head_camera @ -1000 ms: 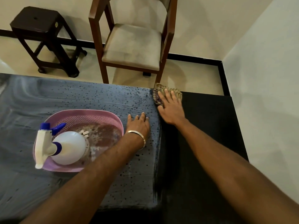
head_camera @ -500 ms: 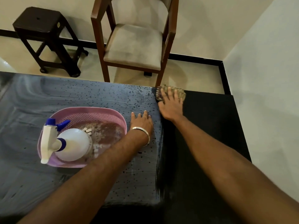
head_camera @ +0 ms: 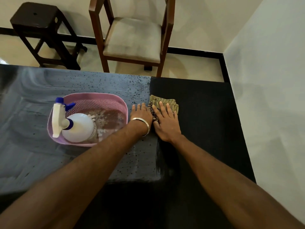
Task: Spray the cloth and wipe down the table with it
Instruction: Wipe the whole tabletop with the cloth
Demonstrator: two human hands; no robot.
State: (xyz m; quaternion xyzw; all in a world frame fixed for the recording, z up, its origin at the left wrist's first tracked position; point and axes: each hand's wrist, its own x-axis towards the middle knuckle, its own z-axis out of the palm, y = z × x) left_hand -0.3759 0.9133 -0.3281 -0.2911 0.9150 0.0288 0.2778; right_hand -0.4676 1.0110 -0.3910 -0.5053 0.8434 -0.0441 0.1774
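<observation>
A folded olive patterned cloth (head_camera: 166, 102) lies flat on the dark table (head_camera: 203, 116). My right hand (head_camera: 165, 122) presses down on it with fingers spread. My left hand (head_camera: 142, 114), with a metal bangle on the wrist, rests flat on the table just left of the cloth and holds nothing. The table's left part is dusty grey with dark droplets; the right part is wiped black. A white spray bottle (head_camera: 75, 123) with a blue nozzle lies in a pink basket (head_camera: 115, 100) to the left of my hands.
Beyond the far table edge stands a wooden chair (head_camera: 133, 37) with a grey seat, and a dark stool (head_camera: 41, 25) to its left. A white wall (head_camera: 272, 80) runs close along the table's right side.
My right hand has pulled the cloth toward me from the table's far edge to beside my left hand. The left hand has stayed in place.
</observation>
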